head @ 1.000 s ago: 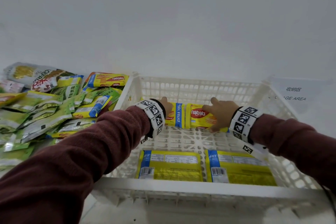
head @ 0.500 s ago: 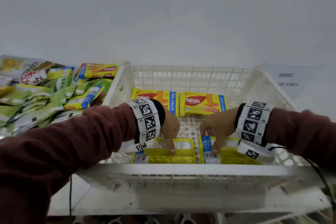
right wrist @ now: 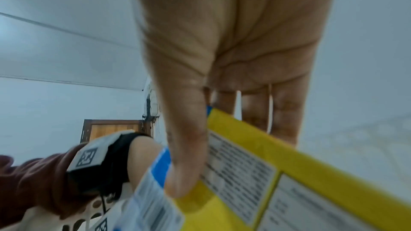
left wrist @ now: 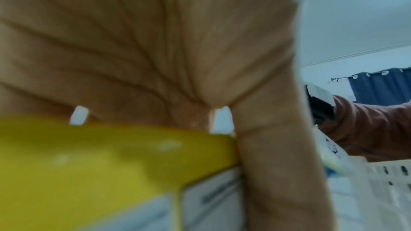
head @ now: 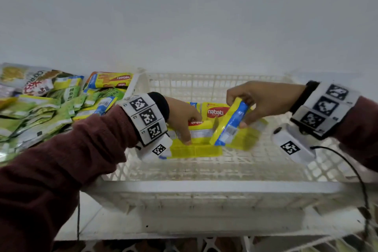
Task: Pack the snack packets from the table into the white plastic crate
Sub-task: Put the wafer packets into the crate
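Note:
The white plastic crate (head: 204,187) stands in front of me. At its far side lie red-and-yellow Nabati wafer packets (head: 215,111). My right hand (head: 244,113) pinches a yellow packet with a blue end stripe and barcode (head: 230,127), tilted up off the crate floor; the right wrist view shows the thumb (right wrist: 186,155) on its label side (right wrist: 240,168). My left hand (head: 187,129) grips another yellow packet (head: 196,149) that lies back side up on the crate floor; in the left wrist view the thumb (left wrist: 278,173) is in front of that packet (left wrist: 100,164) and the fingers behind it.
A loose pile of green and yellow snack packets (head: 51,112) covers the table left of the crate, with a Nabati packet (head: 110,81) at its far edge. A black cable (head: 351,168) hangs from my right wrist over the crate's right wall. A pale wall rises behind.
Both hands came back from the far packets to the two near ones. The right hand has lifted and tilted its packet; the left hand has taken hold of the other.

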### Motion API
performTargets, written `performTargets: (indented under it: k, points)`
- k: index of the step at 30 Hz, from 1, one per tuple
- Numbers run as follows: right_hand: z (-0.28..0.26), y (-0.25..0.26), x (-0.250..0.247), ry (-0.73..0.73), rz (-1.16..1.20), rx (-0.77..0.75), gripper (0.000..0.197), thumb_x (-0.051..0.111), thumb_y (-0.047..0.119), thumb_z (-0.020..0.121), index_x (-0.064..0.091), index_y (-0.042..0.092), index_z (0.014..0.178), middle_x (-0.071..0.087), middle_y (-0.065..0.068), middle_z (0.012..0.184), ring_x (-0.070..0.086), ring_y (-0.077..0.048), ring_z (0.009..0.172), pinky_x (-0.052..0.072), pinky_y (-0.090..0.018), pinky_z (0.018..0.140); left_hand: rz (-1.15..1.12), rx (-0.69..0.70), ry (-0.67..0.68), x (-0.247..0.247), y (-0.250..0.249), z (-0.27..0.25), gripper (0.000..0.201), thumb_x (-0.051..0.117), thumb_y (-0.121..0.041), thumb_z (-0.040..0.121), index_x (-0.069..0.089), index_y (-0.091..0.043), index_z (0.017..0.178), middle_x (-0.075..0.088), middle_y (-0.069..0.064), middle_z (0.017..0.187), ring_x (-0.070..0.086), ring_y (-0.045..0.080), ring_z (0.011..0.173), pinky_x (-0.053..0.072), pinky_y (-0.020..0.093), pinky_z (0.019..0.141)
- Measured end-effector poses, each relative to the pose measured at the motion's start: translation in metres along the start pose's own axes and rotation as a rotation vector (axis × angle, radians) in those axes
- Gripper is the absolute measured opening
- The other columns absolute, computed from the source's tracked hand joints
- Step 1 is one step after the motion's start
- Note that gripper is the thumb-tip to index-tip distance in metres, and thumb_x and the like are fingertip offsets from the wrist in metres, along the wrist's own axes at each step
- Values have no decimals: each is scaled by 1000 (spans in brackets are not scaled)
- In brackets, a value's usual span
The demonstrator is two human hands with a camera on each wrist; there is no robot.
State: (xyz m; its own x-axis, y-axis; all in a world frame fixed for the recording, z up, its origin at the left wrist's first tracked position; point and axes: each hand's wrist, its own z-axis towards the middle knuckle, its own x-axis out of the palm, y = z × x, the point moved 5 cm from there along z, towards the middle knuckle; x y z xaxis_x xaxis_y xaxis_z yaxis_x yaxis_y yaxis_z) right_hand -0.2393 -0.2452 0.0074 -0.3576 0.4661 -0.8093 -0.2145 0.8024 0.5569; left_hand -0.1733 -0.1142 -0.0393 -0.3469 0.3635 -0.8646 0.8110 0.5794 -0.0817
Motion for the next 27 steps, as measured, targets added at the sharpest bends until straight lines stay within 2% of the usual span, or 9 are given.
performTargets:
  k: [2,6,10,13,16,19,21,24,27]
  points:
    - [-6,3,-11,-106,-37,-78,40,76,-1,65,48,27,67,63,0,76,55,-16,67,46,-31,67,-6,-40,-54,-4,7,-2,41,70,-28,78,33,-19,64,33,-2,65,32,14,58,25,27,55]
    - [-10,-20,12,13,-66,-58,44,69,1,66,51,40,62,63,23,90,55,15,95,41,-6,76,37,-109,-110,-7,17,-6,42,66,-19,78,27,-16,62,29,-1,65,27,14,55,19,24,52]
    - [-15,-57,32,273,-278,104,59,63,-12,65,45,43,53,43,2,142,34,15,119,29,3,74,78,-151,-66,-1,18,-5,40,64,-18,80,28,-16,62,31,-1,64,28,13,54,21,24,50]
    - [-20,-67,40,443,-387,198,52,65,-12,64,41,33,53,21,19,147,29,1,130,38,-14,84,103,-169,-41,6,16,-3,38,63,-20,81,30,-16,63,32,-2,65,29,12,54,22,23,49]
    - [-23,-65,50,544,-378,314,49,75,-4,64,51,37,49,28,18,147,24,-5,137,38,-38,104,113,-177,-40,7,16,-2,38,63,-21,81,30,-17,63,32,-3,65,29,12,54,22,22,49]
    - [-12,-57,38,315,-427,349,28,72,18,75,48,27,63,60,7,114,50,-15,119,43,-32,95,90,-172,-45,8,15,0,38,62,-20,81,29,-16,62,32,-2,66,28,12,55,23,23,49]
    - [-1,-49,31,125,-436,400,31,68,43,78,47,22,89,58,3,94,54,-21,94,43,-30,77,90,-172,-49,9,14,0,38,62,-20,81,29,-16,62,31,-2,65,28,12,55,22,23,49]
    - [9,-52,51,125,-519,552,92,62,64,70,23,14,137,53,-9,124,53,-22,94,44,-31,78,109,-173,-63,8,14,0,30,62,-21,82,36,-14,69,34,-3,68,36,15,62,27,24,52]
    - [11,-55,70,113,-571,583,109,69,62,65,8,17,143,38,-16,134,55,-29,107,50,-39,86,179,-131,-27,11,7,-2,27,64,-24,83,52,-8,101,47,2,87,45,21,83,36,29,66]
